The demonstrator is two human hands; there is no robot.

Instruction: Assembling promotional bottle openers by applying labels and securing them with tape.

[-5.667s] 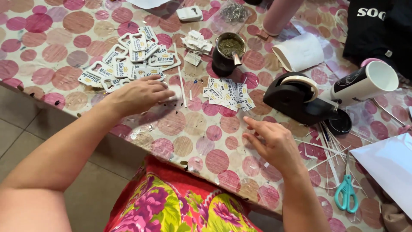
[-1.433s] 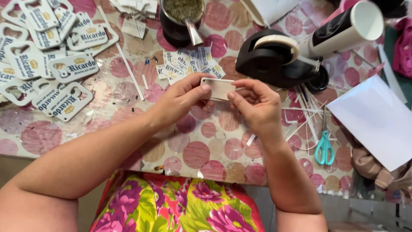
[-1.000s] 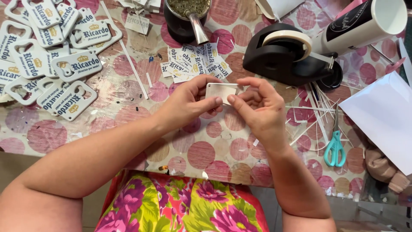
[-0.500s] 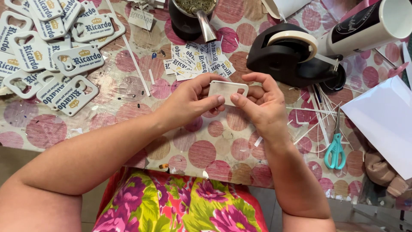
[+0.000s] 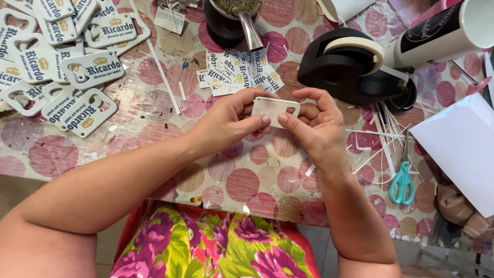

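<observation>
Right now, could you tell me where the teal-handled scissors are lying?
In the head view, the scissors lie on the dotted tablecloth right of the right hand, below the tape dispenser.

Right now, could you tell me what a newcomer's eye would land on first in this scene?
At the centre, the left hand and right hand pinch a small white plastic tag between them above the table with its pink-dotted cloth. At upper left lies a heap of finished white tags with blue lettering. At upper right stands a black tape dispenser, with turquoise scissors at the right edge.
</observation>
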